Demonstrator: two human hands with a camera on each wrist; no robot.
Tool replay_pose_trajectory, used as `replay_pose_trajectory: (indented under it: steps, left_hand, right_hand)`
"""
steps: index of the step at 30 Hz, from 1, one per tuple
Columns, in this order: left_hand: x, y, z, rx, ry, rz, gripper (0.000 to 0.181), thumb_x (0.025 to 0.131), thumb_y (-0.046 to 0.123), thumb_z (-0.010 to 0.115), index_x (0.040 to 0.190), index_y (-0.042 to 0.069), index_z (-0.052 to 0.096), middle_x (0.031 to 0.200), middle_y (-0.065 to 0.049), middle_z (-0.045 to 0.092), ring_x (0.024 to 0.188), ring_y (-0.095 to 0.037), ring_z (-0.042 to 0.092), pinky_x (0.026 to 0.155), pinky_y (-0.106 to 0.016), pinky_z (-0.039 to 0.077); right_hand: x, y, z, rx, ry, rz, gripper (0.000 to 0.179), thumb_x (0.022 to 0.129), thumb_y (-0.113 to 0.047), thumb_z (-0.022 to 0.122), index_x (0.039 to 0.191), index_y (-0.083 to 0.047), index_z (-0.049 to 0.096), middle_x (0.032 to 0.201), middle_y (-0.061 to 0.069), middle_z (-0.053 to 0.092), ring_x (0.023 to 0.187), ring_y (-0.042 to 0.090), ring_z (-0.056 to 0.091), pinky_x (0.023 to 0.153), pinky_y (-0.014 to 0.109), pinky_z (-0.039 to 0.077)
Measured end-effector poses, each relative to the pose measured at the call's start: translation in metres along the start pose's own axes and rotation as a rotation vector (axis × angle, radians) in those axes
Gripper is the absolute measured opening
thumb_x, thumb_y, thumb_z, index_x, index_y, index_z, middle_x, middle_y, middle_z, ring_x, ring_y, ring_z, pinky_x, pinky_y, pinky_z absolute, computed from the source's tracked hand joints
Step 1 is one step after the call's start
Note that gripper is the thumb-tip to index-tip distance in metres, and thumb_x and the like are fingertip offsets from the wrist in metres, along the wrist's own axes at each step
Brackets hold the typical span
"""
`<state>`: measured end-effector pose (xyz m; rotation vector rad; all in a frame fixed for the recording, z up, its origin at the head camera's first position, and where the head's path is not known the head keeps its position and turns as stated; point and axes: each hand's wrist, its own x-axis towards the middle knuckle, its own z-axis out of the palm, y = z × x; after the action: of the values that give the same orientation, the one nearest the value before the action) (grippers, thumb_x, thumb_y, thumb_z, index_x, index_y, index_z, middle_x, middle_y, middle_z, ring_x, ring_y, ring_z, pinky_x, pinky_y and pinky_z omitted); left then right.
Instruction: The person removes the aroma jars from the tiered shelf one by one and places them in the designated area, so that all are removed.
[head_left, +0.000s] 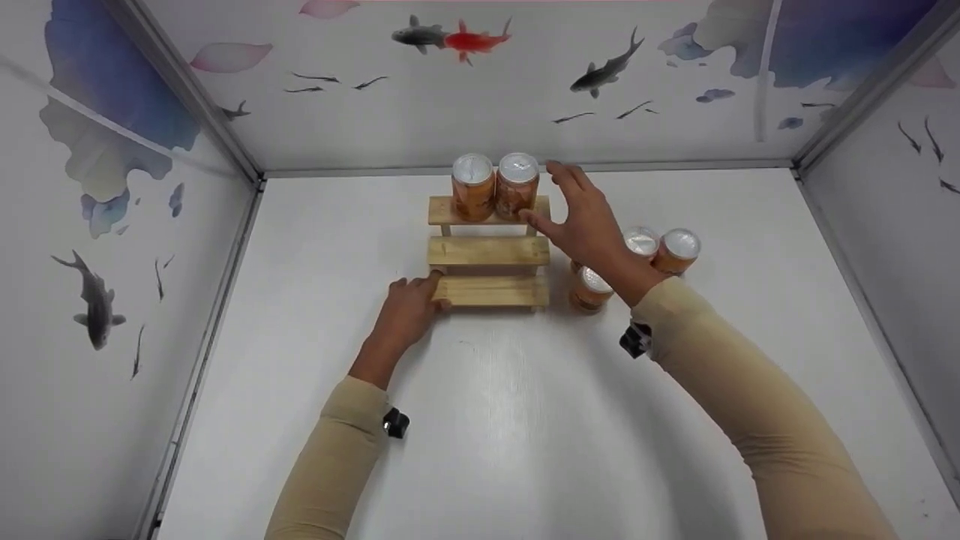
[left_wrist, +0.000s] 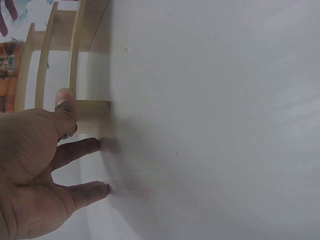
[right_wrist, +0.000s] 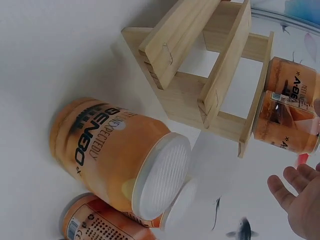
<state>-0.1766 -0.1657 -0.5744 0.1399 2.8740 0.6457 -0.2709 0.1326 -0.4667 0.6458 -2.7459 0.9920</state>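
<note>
A three-tier wooden rack (head_left: 489,251) stands near the back wall. On its top tier, side by side, are two orange cans with pale lids, a left can (head_left: 473,191) and a right can (head_left: 516,187). My left hand (head_left: 409,309) pinches the left end of the lowest step; the left wrist view shows the thumb (left_wrist: 65,97) on that step, with two other fingers stretched toward the table. Beside the right can is my right hand (head_left: 589,225), fingers spread and thumb close to the can's lower side. Whether the thumb touches it, I cannot tell.
Several more orange cans stand on the white table right of the rack, among them a front can (head_left: 591,291) and a rear can (head_left: 679,251), partly under my right forearm. White panels printed with fish (head_left: 606,69) enclose the table at the back and sides.
</note>
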Motion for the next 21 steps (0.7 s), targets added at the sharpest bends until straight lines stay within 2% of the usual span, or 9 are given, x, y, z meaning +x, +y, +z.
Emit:
replay_pose_trajectory:
  steps: [6,9,15,16,21]
  left_hand:
    - [-0.001,0.001,0.000,-0.009,0.004,0.011,0.060,0.114,0.033,0.064,0.166,0.008,0.049,0.156,-0.021,0.066,0.149,-0.037,0.061,0.137,-0.056,0.032]
    - [0.001,-0.003,0.003,-0.046,0.010,0.007,0.061,0.112,0.032,0.066,0.166,0.007,0.049,0.156,-0.022,0.065,0.150,-0.039,0.059,0.137,-0.058,0.032]
    - [0.002,-0.003,0.004,-0.011,0.041,0.041,0.067,0.108,0.038,0.069,0.163,0.003,0.052,0.152,-0.024,0.068,0.147,-0.038,0.063,0.135,-0.059,0.034]
    - [0.000,-0.001,0.001,0.019,0.036,0.043,0.069,0.108,0.039,0.069,0.163,0.002,0.051,0.152,-0.023,0.068,0.147,-0.037,0.063,0.135,-0.058,0.034]
    - [0.001,-0.001,0.002,0.007,0.017,0.021,0.069,0.109,0.040,0.067,0.166,0.005,0.049,0.154,-0.022,0.067,0.149,-0.036,0.062,0.137,-0.056,0.033]
  right_hand:
    - [0.009,-0.003,0.004,0.009,0.011,0.008,0.087,0.102,-0.044,0.081,0.170,-0.008,0.040,0.168,0.018,0.047,0.151,0.043,0.054,0.124,0.061,0.047]
    - [0.014,-0.005,0.006,0.009,0.014,0.013,0.088,0.102,-0.044,0.082,0.170,-0.007,0.040,0.170,0.018,0.046,0.152,0.044,0.053,0.125,0.061,0.047]
    - [0.022,-0.009,0.009,0.014,0.005,-0.004,0.084,0.105,-0.035,0.080,0.171,-0.006,0.037,0.169,0.019,0.047,0.150,0.043,0.055,0.124,0.059,0.048]
    - [0.024,-0.009,0.010,0.013,0.002,-0.004,0.084,0.105,-0.035,0.080,0.171,-0.006,0.036,0.169,0.019,0.047,0.150,0.043,0.055,0.124,0.059,0.048]
    - [0.029,-0.013,0.015,0.010,-0.023,0.017,0.085,0.105,-0.035,0.080,0.171,-0.006,0.036,0.168,0.020,0.048,0.151,0.043,0.055,0.125,0.058,0.047]
